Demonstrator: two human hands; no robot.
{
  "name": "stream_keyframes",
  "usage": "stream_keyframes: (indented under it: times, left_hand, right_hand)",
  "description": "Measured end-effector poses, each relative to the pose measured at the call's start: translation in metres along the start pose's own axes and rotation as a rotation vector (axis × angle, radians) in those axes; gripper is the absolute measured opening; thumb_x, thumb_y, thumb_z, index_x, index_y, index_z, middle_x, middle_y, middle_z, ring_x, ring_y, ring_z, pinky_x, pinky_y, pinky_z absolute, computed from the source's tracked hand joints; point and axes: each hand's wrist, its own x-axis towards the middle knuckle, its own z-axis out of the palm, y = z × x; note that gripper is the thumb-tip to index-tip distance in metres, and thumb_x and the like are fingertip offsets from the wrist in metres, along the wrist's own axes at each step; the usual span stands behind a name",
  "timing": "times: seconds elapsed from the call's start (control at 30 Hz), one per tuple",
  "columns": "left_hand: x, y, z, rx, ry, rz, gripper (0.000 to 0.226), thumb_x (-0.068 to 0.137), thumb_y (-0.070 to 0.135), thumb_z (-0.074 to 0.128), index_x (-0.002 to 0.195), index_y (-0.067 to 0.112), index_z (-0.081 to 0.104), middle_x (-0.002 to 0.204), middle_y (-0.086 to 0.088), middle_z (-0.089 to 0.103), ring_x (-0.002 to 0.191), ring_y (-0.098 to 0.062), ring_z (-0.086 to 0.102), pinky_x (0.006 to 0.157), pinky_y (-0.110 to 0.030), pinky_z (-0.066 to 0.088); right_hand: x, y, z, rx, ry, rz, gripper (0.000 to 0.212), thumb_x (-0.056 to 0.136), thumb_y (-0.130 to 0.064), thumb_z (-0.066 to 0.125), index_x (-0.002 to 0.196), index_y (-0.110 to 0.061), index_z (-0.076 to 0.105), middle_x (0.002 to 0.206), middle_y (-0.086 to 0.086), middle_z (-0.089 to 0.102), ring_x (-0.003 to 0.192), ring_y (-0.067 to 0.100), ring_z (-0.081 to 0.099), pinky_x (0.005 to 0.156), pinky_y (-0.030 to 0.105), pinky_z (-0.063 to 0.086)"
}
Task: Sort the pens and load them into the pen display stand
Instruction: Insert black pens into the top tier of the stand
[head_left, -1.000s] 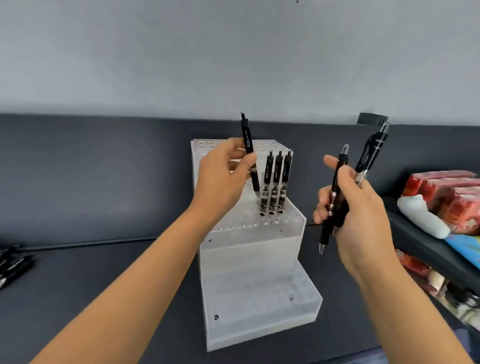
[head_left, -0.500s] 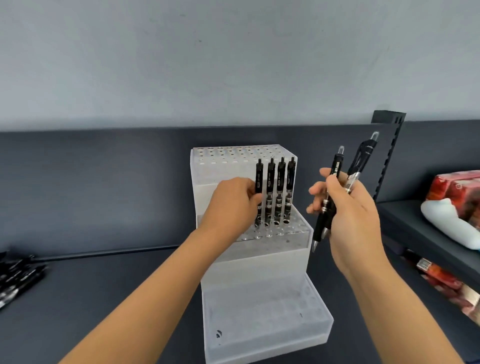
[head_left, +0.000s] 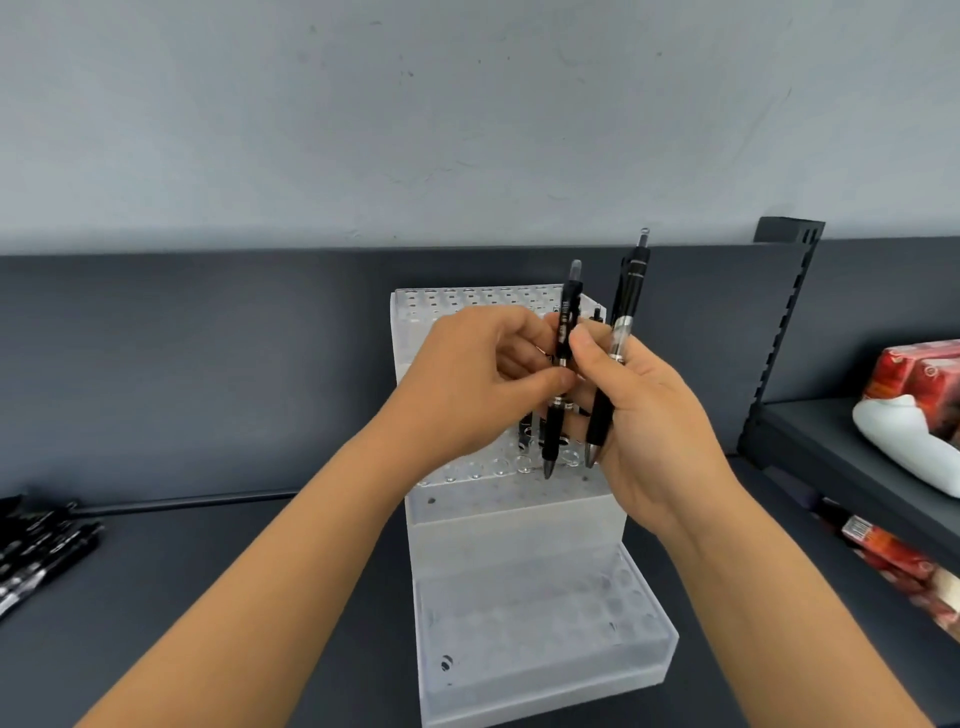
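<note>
Both hands meet in front of the middle tier of the clear pen display stand (head_left: 519, 597), which stands on the dark table (head_left: 156, 582). The left hand (head_left: 483, 379) pinches the left pen (head_left: 567, 322) between thumb and fingers. The right hand (head_left: 649, 415) curls round the right pen (head_left: 627, 296), its thumb against the left pen too. Both black pens stand nearly upright, side by side, tips down, clicker ends up, tops leaning slightly right. More black pens (head_left: 36, 551) lie at the table's left edge
</note>
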Motion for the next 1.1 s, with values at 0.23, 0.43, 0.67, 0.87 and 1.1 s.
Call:
stream_keyframes:
  times: [0.23,0.43,0.67,0.87,1.1]
  left_hand:
    - [0.013,-0.034,-0.007,0.107,0.270,-0.024,0.014,0.085,0.018,0.071,0.096,0.016,0.063,0.081,0.011,0.067,0.076,-0.004,0.066,0.075,-0.019,0.054]
    - [0.012,-0.058,0.014,0.184,0.199,-0.064,0.013,0.087,0.021,0.069,0.093,0.022,0.057,0.076,0.018,0.058,0.071,0.004,0.059,0.067,-0.006,0.048]
    - [0.007,-0.064,0.026,0.366,0.233,-0.074,0.016,0.089,0.027,0.065,0.102,0.018,0.065,0.080,0.014,0.061,0.060,0.005,0.048,0.064,-0.016,0.037]
    - [-0.002,-0.058,0.030,0.422,0.248,-0.144,0.020,0.092,0.031,0.060,0.107,0.019,0.064,0.097,0.009,0.070,0.075,-0.012,0.059,0.067,-0.026,0.042]
    - [-0.013,-0.034,0.000,0.324,0.216,0.174,0.034,0.087,0.041,0.065,0.116,0.024,0.062,0.098,0.015,0.067,0.080,-0.002,0.056,0.072,-0.012,0.042]
  right_hand:
    - [-0.002,-0.003,-0.016,-0.170,0.247,-0.099,0.028,0.098,-0.036,0.047,0.084,-0.014,0.059,0.068,-0.006,0.057,0.048,0.007,0.043,0.037,0.017,0.034]
    - [-0.003,0.002,-0.025,-0.179,0.308,-0.141,0.032,0.103,-0.026,0.037,0.084,-0.018,0.061,0.062,-0.009,0.049,0.050,0.008,0.037,0.041,0.017,0.033]
    - [-0.004,0.006,-0.027,-0.249,0.251,-0.259,0.006,0.095,-0.014,0.055,0.097,-0.015,0.061,0.087,-0.004,0.074,0.080,0.010,0.068,0.077,0.028,0.055]
    - [-0.004,0.009,-0.021,-0.239,0.235,-0.235,0.014,0.086,-0.013,0.069,0.096,-0.016,0.058,0.083,0.005,0.074,0.086,0.024,0.071,0.080,0.056,0.055]
    - [0.000,0.005,-0.006,-0.192,0.192,-0.219,0.018,0.079,-0.014,0.076,0.086,-0.020,0.062,0.075,-0.002,0.070,0.071,0.013,0.069,0.061,0.034,0.060]
